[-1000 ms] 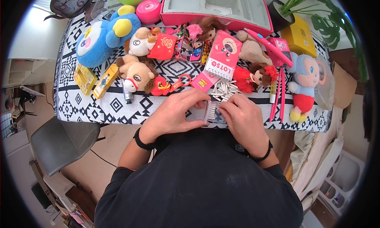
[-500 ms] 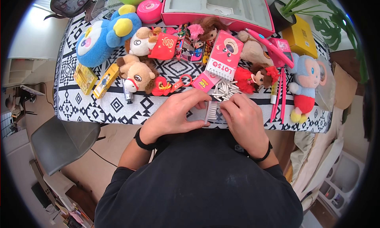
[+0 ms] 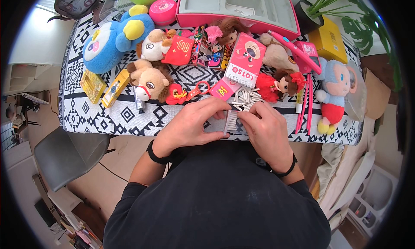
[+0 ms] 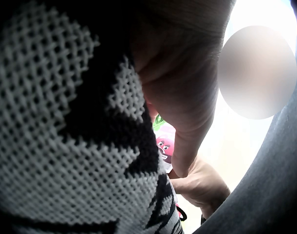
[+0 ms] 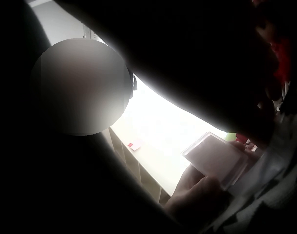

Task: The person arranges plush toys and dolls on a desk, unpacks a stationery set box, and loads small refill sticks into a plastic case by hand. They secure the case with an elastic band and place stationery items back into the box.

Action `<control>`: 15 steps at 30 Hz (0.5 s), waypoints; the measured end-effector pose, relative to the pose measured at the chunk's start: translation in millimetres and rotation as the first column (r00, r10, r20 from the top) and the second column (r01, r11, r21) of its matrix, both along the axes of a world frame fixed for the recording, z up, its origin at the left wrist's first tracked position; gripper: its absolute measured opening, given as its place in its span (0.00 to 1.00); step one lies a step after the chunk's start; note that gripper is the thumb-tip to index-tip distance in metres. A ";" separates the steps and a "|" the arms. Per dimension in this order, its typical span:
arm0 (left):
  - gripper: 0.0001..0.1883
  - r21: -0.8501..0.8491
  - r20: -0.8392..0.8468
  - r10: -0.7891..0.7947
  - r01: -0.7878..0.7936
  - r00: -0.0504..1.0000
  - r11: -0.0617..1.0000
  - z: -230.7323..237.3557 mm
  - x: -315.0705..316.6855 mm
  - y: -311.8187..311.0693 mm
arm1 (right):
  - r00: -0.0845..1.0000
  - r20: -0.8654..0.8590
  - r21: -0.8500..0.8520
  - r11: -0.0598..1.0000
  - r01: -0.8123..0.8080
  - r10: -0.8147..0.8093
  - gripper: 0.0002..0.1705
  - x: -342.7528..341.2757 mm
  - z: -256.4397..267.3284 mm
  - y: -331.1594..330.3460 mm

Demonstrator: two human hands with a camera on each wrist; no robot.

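In the head view, my left hand (image 3: 188,123) grips a small clear plastic case (image 3: 225,123) between thumb and fingers, low over the table's near edge. Short white sticks (image 3: 232,121) lie side by side at the case's open side. My right hand (image 3: 267,132) has its fingers curled, thumb and fingertips pinching at the right ends of these sticks. Much of what it pinches is hidden by the fingers. Just beyond both hands lies a loose pile of white sticks (image 3: 247,98). The right wrist view shows the case's flat clear face (image 5: 217,157) tilted in the left hand (image 5: 199,192).
Behind the pile stand a pink Lotso notepad (image 3: 244,61) and a red-dressed doll (image 3: 281,84). Pink pens (image 3: 308,104) and a blue plush toy (image 3: 333,89) lie rightward. A horse plush (image 3: 149,80) and yellow boxes (image 3: 116,88) sit leftward. A large pink-rimmed box (image 3: 237,22) stands at the back.
The right fingertips have shifted slightly at the edge of the case. My left hand and the case stay in place.
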State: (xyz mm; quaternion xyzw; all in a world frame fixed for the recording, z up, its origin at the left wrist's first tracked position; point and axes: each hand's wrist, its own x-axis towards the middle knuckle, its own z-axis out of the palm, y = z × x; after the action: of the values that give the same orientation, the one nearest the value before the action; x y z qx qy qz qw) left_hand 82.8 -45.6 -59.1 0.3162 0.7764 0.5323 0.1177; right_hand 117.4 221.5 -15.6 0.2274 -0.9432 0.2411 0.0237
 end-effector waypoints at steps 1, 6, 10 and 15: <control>0.37 0.002 -0.002 0.002 -0.002 1.000 1.000 0.0 0.1 0.1 | 1.000 0.000 0.000 1.000 0.000 0.000 0.11 -0.1 -0.2 0.3; 0.37 0.005 0.001 0.000 0.000 1.000 1.000 -1.4 0.1 -0.1 | 1.000 -0.028 -0.028 1.000 0.002 -0.002 0.11 -1.5 1.3 0.5; 0.37 0.010 0.000 0.002 -0.002 1.000 1.000 -0.8 0.2 0.3 | 0.999 0.037 -0.102 0.995 0.010 -0.006 0.11 -2.4 0.1 1.1; 0.37 0.003 0.005 -0.004 0.004 1.000 1.000 0.2 -0.4 0.4 | 0.968 -0.054 -0.144 0.961 0.235 -0.244 0.15 -13.3 -12.3 4.4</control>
State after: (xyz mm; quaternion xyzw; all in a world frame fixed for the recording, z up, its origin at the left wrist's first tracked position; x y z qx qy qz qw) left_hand 82.5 -45.2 -58.9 0.3165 0.7747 0.5340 0.1204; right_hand 104.1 225.9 -27.9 0.1179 -0.9436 0.2921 0.1017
